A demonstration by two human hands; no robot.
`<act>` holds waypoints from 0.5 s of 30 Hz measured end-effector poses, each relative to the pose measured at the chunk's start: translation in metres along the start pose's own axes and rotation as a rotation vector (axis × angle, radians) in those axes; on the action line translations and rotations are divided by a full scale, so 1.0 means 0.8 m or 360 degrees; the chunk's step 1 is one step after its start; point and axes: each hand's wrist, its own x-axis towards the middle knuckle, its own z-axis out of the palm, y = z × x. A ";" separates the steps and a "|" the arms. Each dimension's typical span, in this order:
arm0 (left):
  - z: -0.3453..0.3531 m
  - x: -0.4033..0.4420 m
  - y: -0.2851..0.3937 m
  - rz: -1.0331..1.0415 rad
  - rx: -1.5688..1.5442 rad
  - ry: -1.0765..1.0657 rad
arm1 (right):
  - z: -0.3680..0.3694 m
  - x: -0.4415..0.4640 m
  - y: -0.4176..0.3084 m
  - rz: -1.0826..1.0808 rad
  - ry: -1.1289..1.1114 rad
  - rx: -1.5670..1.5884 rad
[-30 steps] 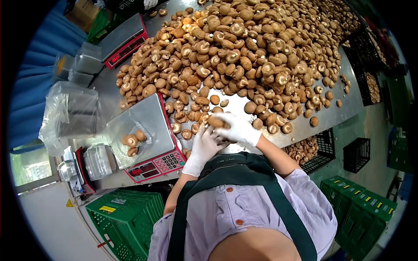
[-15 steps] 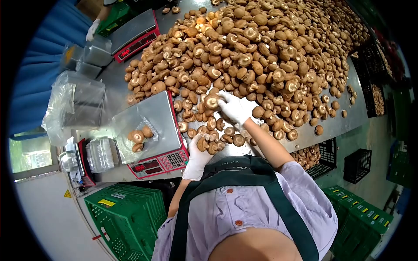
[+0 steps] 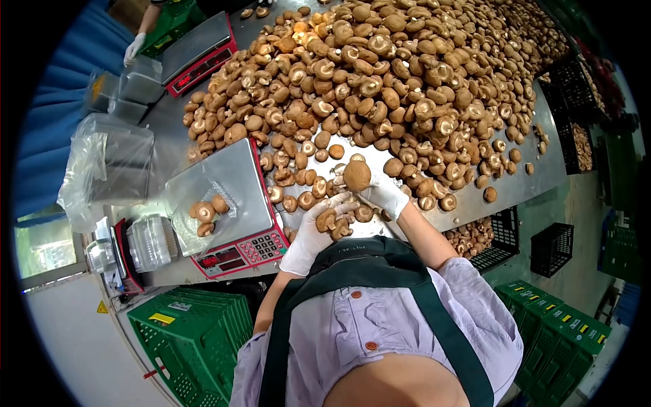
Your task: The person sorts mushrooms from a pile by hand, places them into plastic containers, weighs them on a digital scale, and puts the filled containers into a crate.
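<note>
In the right hand (image 3: 385,195), a large mushroom (image 3: 357,176), round brown cap facing the camera; in the left hand (image 3: 309,237), smaller mushrooms (image 3: 332,224), clustered.

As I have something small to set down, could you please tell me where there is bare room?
The metal table shows bare along its near right edge, beside the loose mushrooms, and between the plastic bags and the front scale. It is crowded around the left hand and right hand, between that scale and the mushroom heap.
</note>
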 end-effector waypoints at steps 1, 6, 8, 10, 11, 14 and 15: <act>-0.002 0.003 -0.002 0.0007 -0.0035 -0.0094 | -0.011 0.002 0.006 0.0024 -0.0150 -0.0155; 0.014 0.003 -0.009 0.0138 0.0091 0.0376 | 0.039 -0.016 -0.005 0.0157 -0.0175 -0.1355; -0.002 0.010 -0.010 0.0144 0.0242 0.0568 | 0.032 -0.010 0.010 0.0094 -0.0134 -0.1305; 0.014 0.012 -0.012 0.0233 0.0255 0.0716 | 0.035 -0.008 0.016 0.0029 -0.0093 -0.1254; 0.006 0.015 -0.015 0.0468 0.0611 0.0739 | 0.037 -0.009 0.016 0.0003 -0.0016 -0.1307; -0.003 0.015 -0.018 0.0888 0.1176 0.0865 | 0.032 -0.007 0.023 -0.0185 0.0058 -0.1323; 0.005 0.011 -0.015 0.1043 0.1328 0.0920 | 0.031 -0.009 0.020 -0.0110 0.0173 -0.1302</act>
